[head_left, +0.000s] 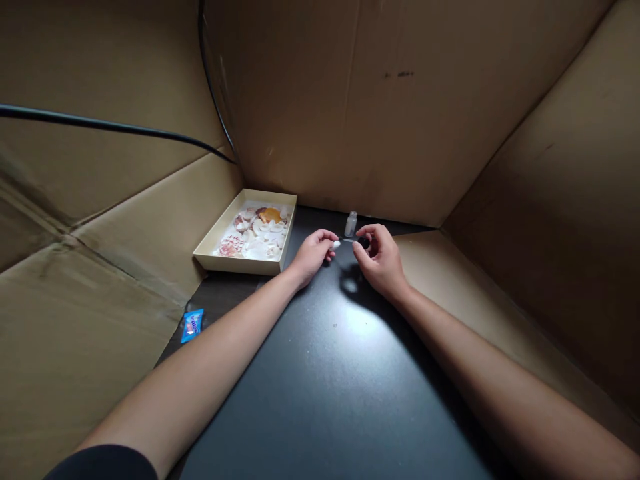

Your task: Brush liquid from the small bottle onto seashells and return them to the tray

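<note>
My left hand (313,259) pinches a small white piece (336,245), which looks like a shell, between thumb and fingertips. Facing it, my right hand (384,261) is closed on a black cap (364,243). From that cap a thin pale applicator (349,240) points left towards the white piece; whether the two touch I cannot tell. Just behind my hands a small clear bottle (351,223) stands upright on the dark table (310,373), with no cap on it. Left of my left hand is a shallow cream tray (240,265) holding several shells (265,228), mostly white, one orange-brown.
A blue packet (193,325) lies at the table's left edge. Cardboard walls (320,120) enclose the back and both sides. A black cable (115,125) runs across the left wall, and a cardboard flap (450,280) lies along the right.
</note>
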`<action>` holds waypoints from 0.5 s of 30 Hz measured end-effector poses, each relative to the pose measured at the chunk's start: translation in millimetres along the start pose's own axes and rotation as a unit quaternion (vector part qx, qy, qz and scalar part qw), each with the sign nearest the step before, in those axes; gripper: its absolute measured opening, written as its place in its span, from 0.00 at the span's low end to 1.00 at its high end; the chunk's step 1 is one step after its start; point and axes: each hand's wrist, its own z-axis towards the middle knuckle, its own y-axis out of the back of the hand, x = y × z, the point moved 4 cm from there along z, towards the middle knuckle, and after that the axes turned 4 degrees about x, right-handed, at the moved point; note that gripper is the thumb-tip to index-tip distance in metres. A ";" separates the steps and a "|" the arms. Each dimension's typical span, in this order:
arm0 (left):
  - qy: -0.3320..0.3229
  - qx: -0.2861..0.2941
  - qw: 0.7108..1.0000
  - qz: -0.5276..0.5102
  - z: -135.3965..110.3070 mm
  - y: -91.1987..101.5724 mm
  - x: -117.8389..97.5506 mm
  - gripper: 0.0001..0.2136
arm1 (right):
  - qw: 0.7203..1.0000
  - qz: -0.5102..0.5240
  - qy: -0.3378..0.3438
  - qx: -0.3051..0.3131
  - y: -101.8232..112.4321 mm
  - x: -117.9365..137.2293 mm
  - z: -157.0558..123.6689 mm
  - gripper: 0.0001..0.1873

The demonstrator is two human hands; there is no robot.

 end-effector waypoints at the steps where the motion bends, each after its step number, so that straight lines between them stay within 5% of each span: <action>1: 0.000 0.000 1.000 -0.002 -0.3 -0.1 -0.3 0.04 | 1.000 0.002 0.004 0.003 -0.4 0.0 -0.1 0.08; 15: 0.012 -0.020 1.000 -0.001 4.1 2.1 3.2 0.10 | 0.999 -0.036 0.005 0.000 0.9 2.3 0.4 0.02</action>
